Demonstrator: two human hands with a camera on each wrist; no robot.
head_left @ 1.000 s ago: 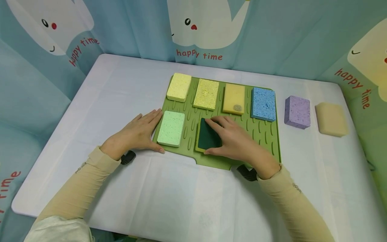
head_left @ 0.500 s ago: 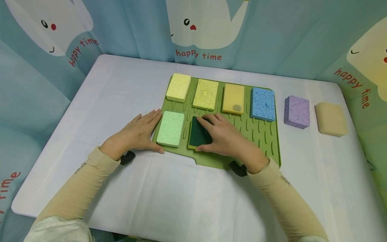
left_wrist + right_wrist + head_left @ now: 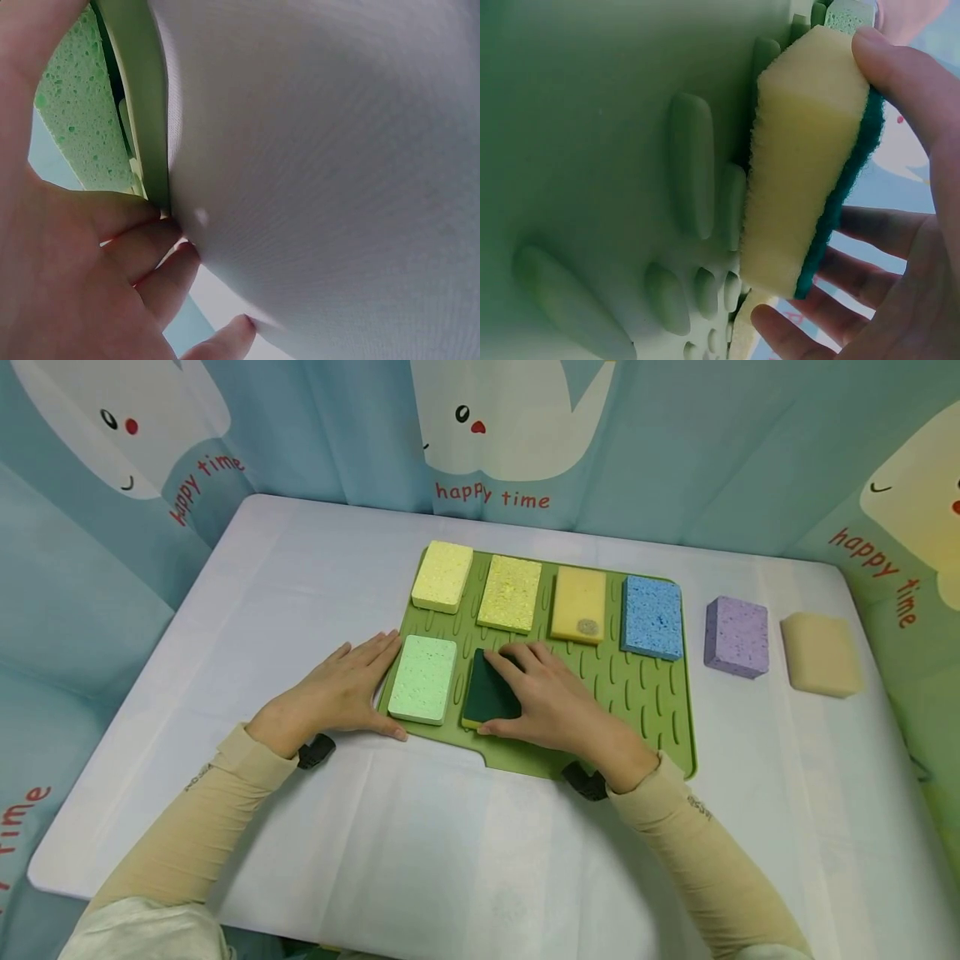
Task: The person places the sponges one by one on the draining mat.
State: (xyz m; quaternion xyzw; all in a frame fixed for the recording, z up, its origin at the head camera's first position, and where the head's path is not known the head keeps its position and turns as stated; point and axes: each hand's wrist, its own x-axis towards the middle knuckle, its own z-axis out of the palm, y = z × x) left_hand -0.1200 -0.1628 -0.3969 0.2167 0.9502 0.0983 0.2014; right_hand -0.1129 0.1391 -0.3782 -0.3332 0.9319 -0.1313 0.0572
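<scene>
My right hand (image 3: 551, 706) holds a scouring sponge (image 3: 486, 692) between thumb and fingers, at the near half of a green ridged drying mat (image 3: 637, 710). The right wrist view shows its yellow foam (image 3: 802, 165) facing the mat's ridges and its dark green scrub layer on the palm side. My left hand (image 3: 337, 693) lies at the mat's left edge, fingers extended, with the fingertips right at the rim in the left wrist view. Close beside that hand, a light green sponge (image 3: 422, 679) lies on the mat, left of the scouring sponge.
Along the mat's far side lie a pale yellow sponge (image 3: 442, 577), a speckled yellow sponge (image 3: 510, 593), an orange-yellow sponge (image 3: 579, 602) and a blue sponge (image 3: 652, 617). A purple sponge (image 3: 737, 637) and a beige sponge (image 3: 822, 655) lie on the white table (image 3: 450, 852), right of the mat.
My right hand has shifted left with the scouring sponge, bringing it nearer the light green sponge. The left hand has stayed in place at the mat's edge.
</scene>
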